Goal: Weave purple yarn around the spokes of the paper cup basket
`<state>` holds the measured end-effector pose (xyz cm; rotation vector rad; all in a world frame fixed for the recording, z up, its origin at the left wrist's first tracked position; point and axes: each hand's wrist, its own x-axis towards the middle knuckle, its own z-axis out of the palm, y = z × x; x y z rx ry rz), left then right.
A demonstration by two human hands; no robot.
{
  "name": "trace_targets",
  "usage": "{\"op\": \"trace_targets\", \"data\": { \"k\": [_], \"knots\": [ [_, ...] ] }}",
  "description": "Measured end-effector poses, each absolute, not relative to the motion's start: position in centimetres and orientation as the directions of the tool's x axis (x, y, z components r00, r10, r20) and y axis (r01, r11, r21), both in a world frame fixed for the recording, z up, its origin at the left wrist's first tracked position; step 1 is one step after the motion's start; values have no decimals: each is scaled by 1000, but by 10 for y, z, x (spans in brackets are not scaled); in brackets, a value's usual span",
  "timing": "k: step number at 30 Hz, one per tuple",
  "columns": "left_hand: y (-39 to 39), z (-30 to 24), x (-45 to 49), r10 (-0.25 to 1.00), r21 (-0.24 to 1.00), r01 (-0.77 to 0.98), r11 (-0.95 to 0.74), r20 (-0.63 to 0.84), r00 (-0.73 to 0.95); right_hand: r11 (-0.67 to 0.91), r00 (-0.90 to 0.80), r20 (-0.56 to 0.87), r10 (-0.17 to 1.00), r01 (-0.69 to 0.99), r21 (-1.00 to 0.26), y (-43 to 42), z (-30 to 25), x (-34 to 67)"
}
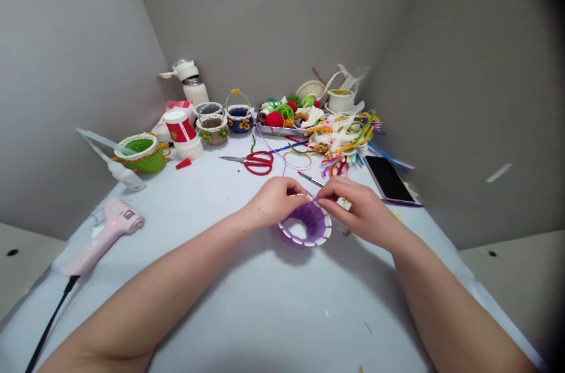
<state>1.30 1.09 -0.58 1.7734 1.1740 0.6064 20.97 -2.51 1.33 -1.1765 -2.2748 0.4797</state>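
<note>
A small paper cup with a slit white rim and purple yarn woven around its wall (315, 223) is held over the table with its open mouth facing me. My left hand (278, 201) grips the cup's far left rim, thumb over the edge. At the upper right of the rim, my right hand (359, 205) has thumb and forefinger pinched on the purple yarn. That yarn (285, 168) trails away from the cup toward the back of the table. The fingertips hide part of the rim.
Red-handled scissors (259, 162) and a pen (311, 178) lie just beyond my hands. A pink glue gun (103, 235) rests at left, a phone (388, 179) at right. Decorated little pots (213, 129), a yarn tray (282, 130) and loose pipe cleaners (348, 140) fill the back.
</note>
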Motion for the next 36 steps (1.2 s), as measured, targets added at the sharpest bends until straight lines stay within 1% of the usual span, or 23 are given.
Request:
{"op": "trace_targets", "data": {
  "k": [3,6,8,10,12,17,24,31,36],
  "knots": [
    [11,-7,14,900,877,456,-152,-68,430,649,-554,339,760,653,-389,-28,15,212],
    [11,-7,14,896,882,449,-143,-77,437,694,-607,346,716,674,-253,-31,16,212],
    [11,-7,15,894,879,453,-145,-79,441,700,-623,338,705,687,-193,-33,17,210],
    [10,-6,15,896,872,464,-156,-74,438,702,-632,330,701,692,-168,-34,17,207],
    [10,-5,15,898,868,470,-161,-68,434,713,-642,324,695,673,-198,-33,17,208],
    [11,-7,14,894,881,453,-135,-89,440,711,-639,316,702,606,-356,-28,17,220],
    [13,-10,14,891,889,440,-123,-97,443,659,-628,243,739,601,-453,-24,16,226],
    [13,-10,14,890,885,442,-148,-75,449,588,-605,189,774,575,-569,-17,13,231],
    [12,-10,13,895,883,447,-147,-74,440,561,-591,178,787,565,-605,-14,10,231]
  ]
}}
